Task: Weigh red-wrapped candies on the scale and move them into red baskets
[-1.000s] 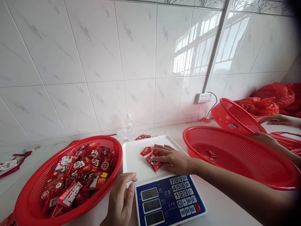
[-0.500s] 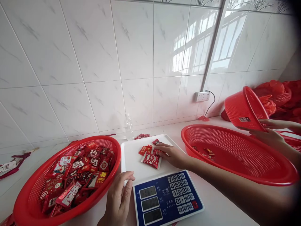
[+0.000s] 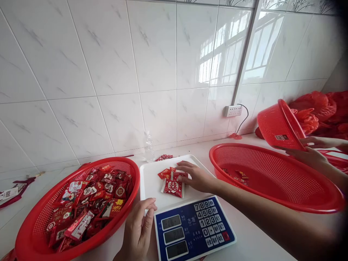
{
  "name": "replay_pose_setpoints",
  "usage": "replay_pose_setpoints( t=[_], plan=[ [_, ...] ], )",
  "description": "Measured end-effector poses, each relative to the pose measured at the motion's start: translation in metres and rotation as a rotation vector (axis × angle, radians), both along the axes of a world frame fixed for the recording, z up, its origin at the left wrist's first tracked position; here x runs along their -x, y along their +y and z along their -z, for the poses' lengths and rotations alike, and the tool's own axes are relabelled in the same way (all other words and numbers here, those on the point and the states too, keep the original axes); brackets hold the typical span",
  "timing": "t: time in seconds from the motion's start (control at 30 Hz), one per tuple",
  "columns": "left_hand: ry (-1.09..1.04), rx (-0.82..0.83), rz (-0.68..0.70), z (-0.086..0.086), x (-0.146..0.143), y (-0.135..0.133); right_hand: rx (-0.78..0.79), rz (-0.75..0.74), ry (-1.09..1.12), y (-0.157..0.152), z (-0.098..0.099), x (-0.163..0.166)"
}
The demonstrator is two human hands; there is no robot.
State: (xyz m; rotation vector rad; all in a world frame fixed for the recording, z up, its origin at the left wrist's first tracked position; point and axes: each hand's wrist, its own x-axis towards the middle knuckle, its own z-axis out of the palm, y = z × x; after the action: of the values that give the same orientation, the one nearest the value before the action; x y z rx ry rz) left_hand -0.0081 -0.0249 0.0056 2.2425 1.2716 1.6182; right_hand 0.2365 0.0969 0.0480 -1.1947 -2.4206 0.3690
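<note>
My right hand lies palm down over the white tray of a digital scale. Its fingers are spread, and they touch the right side of a small pile of red candy packets; part of the pile is hidden beneath them. Beside the tray's near left corner is my left hand, loosely bent, thumb apart from the fingers, holding nothing visible. The scale's blue keypad panel lies nearest to me. To the left stands a red plastic basket filled with red wrapped candies.
A larger red basket with a few packets inside stands right of the scale. Beyond it, another person's hands hold a tilted red basket. A clear plastic bottle stands behind the tray. Red bags are piled at far right.
My right hand has shifted slightly on the tray, and the candy packets under it have slid and turned a little to the left. The left hand stays put.
</note>
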Motion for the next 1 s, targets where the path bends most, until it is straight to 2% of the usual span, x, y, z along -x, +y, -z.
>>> replay_pose_setpoints(
  t=[0.13, 0.3, 0.43, 0.63, 0.77, 1.0],
  plan=[
    [-0.008, 0.026, 0.024, 0.003, 0.002, 0.0, 0.047, 0.116, 0.011, 0.021, 0.003, -0.003],
    [-0.135, 0.071, -0.018, 0.006, -0.005, -0.001, 0.122, 0.11, -0.006, 0.022, 0.001, 0.009],
    [-0.201, 0.1, -0.048, 0.007, -0.008, -0.001, 0.123, 0.051, -0.053, 0.011, -0.005, 0.024],
    [-0.113, 0.052, 0.008, 0.009, -0.002, 0.002, 0.118, -0.074, -0.155, -0.001, -0.01, 0.046],
    [-0.196, 0.065, -0.041, 0.011, -0.004, 0.002, 0.11, -0.159, -0.184, -0.005, -0.01, 0.056],
    [-0.209, 0.104, -0.062, 0.008, -0.007, 0.001, 0.111, -0.28, -0.191, -0.003, -0.018, 0.035]
  ],
)
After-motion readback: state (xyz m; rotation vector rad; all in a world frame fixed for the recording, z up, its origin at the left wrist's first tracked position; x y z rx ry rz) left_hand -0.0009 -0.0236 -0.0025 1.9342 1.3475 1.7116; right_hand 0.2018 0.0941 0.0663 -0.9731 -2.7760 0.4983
